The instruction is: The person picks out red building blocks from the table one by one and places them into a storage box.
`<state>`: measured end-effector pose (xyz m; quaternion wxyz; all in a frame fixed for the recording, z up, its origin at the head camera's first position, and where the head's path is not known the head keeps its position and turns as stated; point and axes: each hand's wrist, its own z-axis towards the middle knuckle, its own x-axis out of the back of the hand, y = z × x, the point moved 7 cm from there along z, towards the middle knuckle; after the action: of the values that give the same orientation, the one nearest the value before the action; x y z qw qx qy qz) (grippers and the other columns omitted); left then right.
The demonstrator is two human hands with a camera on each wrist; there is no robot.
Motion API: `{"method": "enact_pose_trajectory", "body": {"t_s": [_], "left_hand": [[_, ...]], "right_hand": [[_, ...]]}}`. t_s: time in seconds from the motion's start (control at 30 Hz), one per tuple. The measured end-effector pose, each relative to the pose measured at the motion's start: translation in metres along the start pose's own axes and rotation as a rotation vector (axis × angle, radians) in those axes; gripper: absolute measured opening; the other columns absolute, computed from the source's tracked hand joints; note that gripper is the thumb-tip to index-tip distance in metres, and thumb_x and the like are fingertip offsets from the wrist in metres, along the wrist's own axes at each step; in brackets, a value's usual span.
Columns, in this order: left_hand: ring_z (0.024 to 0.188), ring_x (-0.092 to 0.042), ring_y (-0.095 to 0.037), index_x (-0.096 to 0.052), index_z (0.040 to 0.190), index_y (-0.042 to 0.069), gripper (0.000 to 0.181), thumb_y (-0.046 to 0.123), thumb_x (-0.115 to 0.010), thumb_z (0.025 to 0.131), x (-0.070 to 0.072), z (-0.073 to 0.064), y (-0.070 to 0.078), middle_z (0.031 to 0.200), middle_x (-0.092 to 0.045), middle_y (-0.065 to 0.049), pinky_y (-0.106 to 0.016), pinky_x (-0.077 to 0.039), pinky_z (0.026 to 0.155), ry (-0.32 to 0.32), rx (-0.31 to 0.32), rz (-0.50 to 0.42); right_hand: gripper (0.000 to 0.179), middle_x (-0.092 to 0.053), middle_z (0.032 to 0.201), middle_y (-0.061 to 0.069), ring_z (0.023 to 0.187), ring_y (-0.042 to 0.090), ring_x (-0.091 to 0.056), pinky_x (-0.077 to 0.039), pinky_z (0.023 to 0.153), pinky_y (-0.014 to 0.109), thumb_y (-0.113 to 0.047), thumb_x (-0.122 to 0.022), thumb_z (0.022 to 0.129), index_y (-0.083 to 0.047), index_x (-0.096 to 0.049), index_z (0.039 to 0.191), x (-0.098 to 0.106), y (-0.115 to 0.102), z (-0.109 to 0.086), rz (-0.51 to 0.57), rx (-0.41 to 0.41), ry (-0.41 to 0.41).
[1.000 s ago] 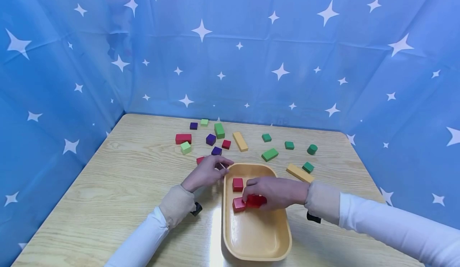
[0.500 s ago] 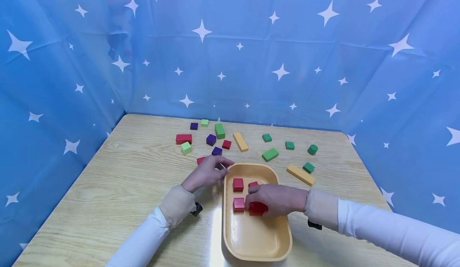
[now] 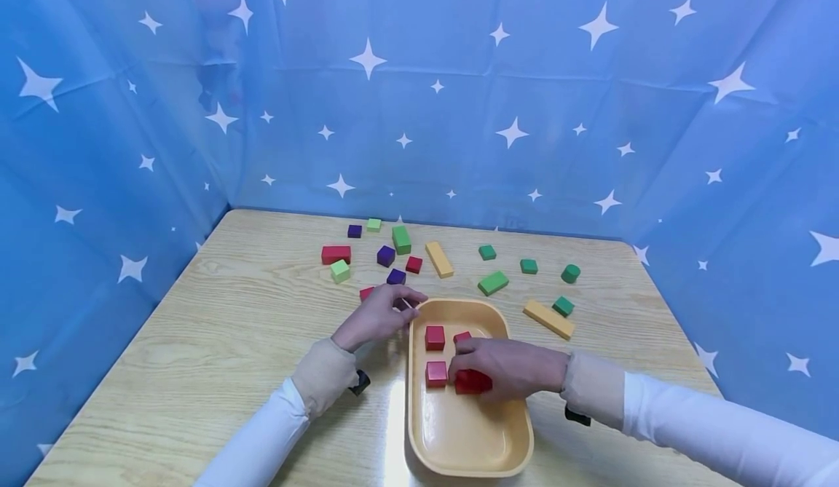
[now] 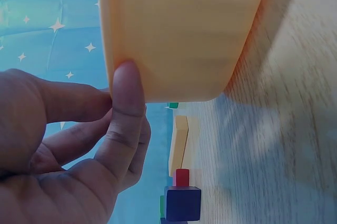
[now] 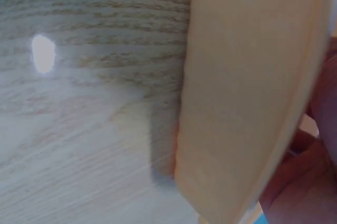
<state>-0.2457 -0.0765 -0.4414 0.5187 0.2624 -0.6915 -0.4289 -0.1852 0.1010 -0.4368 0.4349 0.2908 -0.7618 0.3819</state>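
A tan plastic tray [image 3: 472, 440] stands on the table. At its far left corner my left hand [image 3: 375, 316] pinches the rim; the left wrist view shows a fingertip [image 4: 129, 84] against the outer wall [image 4: 179, 34]. My right hand [image 3: 514, 367] reaches over the right side and grips a red block [image 3: 470, 382] low inside the tray, its top partly covered by the fingers. Left of it lie a red cube [image 3: 435, 374] and, farther back, another red cube [image 3: 435, 338]. A further red block [image 3: 462, 337] peeks out behind the right hand.
Beyond the tray lie several loose blocks: a long red block [image 3: 336, 255], purple cubes [image 3: 386, 256], a light green cube [image 3: 340, 271], a yellow bar [image 3: 439, 259] and a green cylinder [image 3: 571, 274]. Another yellow bar [image 3: 549, 319] lies right of the tray. A starry blue curtain [image 3: 432, 108] encloses the table.
My right hand has shifted slightly nearer and to the right with the red block, uncovering part of another red block behind it. The left hand keeps its place at the tray's corner.
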Motion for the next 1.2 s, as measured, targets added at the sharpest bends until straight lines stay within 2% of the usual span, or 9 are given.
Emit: {"method": "enact_pose_trajectory", "body": {"t_s": [0.13,0.3,0.43,0.63,0.77,0.97,1.2], "left_hand": [[0.081,-0.065,-0.016,-0.074,0.122,0.010,0.025,0.008,-0.065,0.098,0.000,0.000,0.000,0.101,-0.070,-0.007,-0.029,-0.056,0.068,0.000,-0.010,-0.003],[0.081,-0.065,-0.017,-0.074,0.122,0.012,0.025,0.008,-0.066,0.098,0.000,0.000,-0.001,0.102,-0.069,-0.006,-0.030,-0.056,0.071,0.000,0.014,-0.014],[0.079,-0.065,-0.018,-0.074,0.122,0.012,0.026,0.008,-0.065,0.099,0.000,0.000,0.000,0.101,-0.069,-0.006,-0.030,-0.056,0.070,-0.004,0.011,-0.015],[0.077,-0.066,-0.019,-0.073,0.124,0.009,0.027,0.007,-0.064,0.099,0.000,-0.002,0.002,0.102,-0.069,-0.008,-0.031,-0.056,0.069,-0.007,-0.016,-0.020],[0.078,-0.066,-0.019,-0.072,0.126,0.007,0.028,0.007,-0.063,0.100,0.001,-0.003,0.002,0.102,-0.069,-0.007,-0.031,-0.055,0.071,-0.005,-0.011,-0.018],[0.078,-0.068,-0.027,-0.072,0.125,0.006,0.027,0.006,-0.063,0.100,0.000,-0.003,0.003,0.101,-0.069,-0.010,-0.031,-0.055,0.071,-0.008,-0.015,-0.026],[0.083,-0.064,-0.018,-0.073,0.123,0.011,0.026,0.008,-0.064,0.099,0.000,-0.003,0.000,0.103,-0.069,-0.005,-0.030,-0.055,0.074,0.010,0.006,-0.007]], "right_hand": [[0.049,-0.060,0.125,-0.010,0.116,0.008,-0.057,-0.054,0.101,0.033,-0.027,-0.086,0.081,-0.032,-0.066,0.125,0.006,-0.002,-0.006,-0.010,0.038,0.021],[0.055,-0.060,0.135,-0.007,0.128,0.016,-0.055,-0.053,0.105,0.037,-0.035,-0.086,0.082,-0.026,-0.064,0.132,0.017,-0.006,-0.014,-0.052,0.078,0.070],[0.060,-0.054,0.141,-0.007,0.128,0.016,-0.053,-0.053,0.105,0.039,-0.036,-0.086,0.082,-0.028,-0.061,0.136,0.027,-0.004,-0.019,-0.006,0.026,0.109],[0.065,-0.049,0.147,-0.011,0.134,0.015,-0.049,-0.053,0.106,0.043,-0.037,-0.086,0.081,-0.041,-0.055,0.139,0.044,0.005,-0.028,0.104,-0.071,0.205],[0.068,-0.048,0.151,-0.006,0.140,0.023,-0.048,-0.051,0.107,0.050,-0.038,-0.086,0.081,-0.038,-0.054,0.142,0.056,0.012,-0.037,0.153,-0.090,0.321],[0.074,-0.050,0.150,-0.005,0.140,0.024,-0.050,-0.050,0.107,0.052,-0.046,-0.087,0.080,-0.026,-0.055,0.144,0.064,0.028,-0.048,0.165,-0.085,0.492],[0.077,-0.054,0.147,-0.004,0.131,0.030,-0.058,-0.051,0.102,0.057,-0.047,-0.085,0.081,-0.028,-0.051,0.147,0.058,0.055,-0.053,0.237,-0.149,0.544]]}}
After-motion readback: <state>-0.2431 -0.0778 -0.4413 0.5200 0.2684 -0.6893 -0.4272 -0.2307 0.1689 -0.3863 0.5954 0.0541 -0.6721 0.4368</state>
